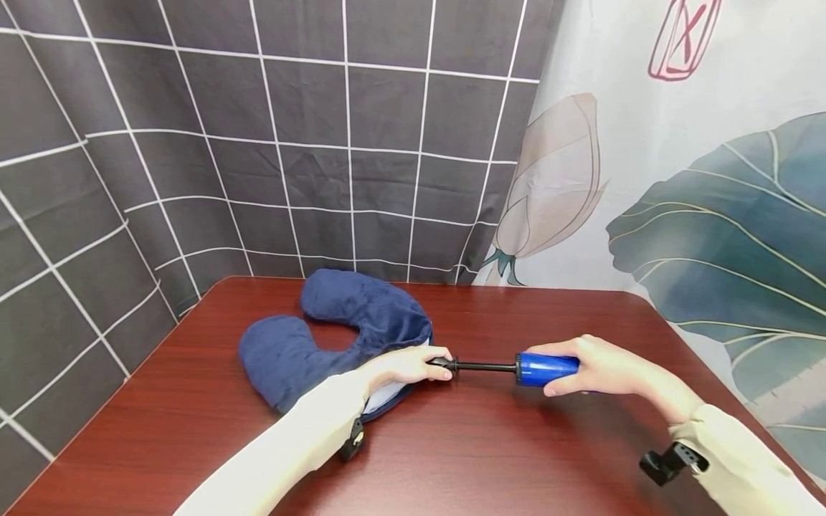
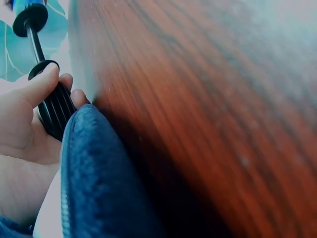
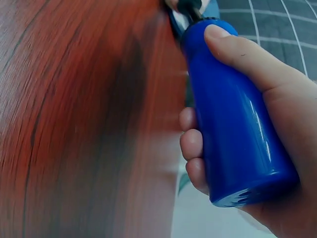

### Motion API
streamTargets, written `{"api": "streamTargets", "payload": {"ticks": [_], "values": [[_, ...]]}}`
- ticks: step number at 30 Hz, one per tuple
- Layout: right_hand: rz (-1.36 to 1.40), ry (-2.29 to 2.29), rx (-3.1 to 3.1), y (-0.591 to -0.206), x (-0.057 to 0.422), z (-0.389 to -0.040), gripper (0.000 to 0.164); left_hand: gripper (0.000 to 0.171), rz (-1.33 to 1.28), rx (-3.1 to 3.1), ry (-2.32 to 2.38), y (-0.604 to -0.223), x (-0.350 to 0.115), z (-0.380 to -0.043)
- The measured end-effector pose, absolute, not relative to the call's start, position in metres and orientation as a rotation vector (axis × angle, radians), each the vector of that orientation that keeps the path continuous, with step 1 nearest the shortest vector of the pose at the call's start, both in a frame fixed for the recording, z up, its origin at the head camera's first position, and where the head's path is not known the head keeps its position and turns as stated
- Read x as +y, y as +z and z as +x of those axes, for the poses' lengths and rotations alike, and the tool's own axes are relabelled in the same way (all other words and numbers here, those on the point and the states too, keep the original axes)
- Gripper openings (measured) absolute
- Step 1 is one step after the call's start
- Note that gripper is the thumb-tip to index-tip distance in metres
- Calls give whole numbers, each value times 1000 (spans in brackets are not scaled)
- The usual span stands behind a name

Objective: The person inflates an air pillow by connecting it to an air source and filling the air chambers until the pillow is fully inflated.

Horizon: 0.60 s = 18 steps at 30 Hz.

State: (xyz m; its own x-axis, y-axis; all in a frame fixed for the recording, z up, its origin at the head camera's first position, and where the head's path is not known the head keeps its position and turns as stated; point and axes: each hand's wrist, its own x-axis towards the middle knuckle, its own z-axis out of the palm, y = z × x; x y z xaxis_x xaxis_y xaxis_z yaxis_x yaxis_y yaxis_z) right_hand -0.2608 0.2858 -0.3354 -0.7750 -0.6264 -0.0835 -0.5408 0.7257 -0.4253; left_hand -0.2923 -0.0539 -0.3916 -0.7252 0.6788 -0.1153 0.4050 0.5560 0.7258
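A hand pump with a blue barrel [image 1: 545,370] and a black rod lies level above the table in the head view. My left hand [image 1: 403,364] holds its ribbed black handle [image 2: 57,109], the thumb lying along one side. Around the barrel curl the fingers of my right hand [image 1: 609,369]; in the right wrist view its thumb rests near the collar. A length of rod shows between handle and barrel. Beneath my left hand and forearm is a navy plush neck pillow [image 1: 277,358], its zipped edge parted over a white inside. The barrel's far end is covered by my right hand in the head view.
The reddish-brown wooden table [image 1: 464,459] carries the pillow on its left half. Behind it hangs a dark grey curtain [image 1: 310,172] with white grid lines, and a white curtain [image 1: 619,143] with a leaf and flower print is at the right.
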Motion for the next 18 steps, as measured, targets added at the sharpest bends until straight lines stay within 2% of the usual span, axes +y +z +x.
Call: {"api": "streamTargets", "payload": {"ticks": [8, 18], "values": [[-879, -600, 2682, -329, 295, -257, 64, 15, 900, 2396, 999, -393, -53, -293], [-1030, -433, 2737, -335, 252, -276, 60, 14, 868, 2385, 1063, -394, -54, -291]]}}
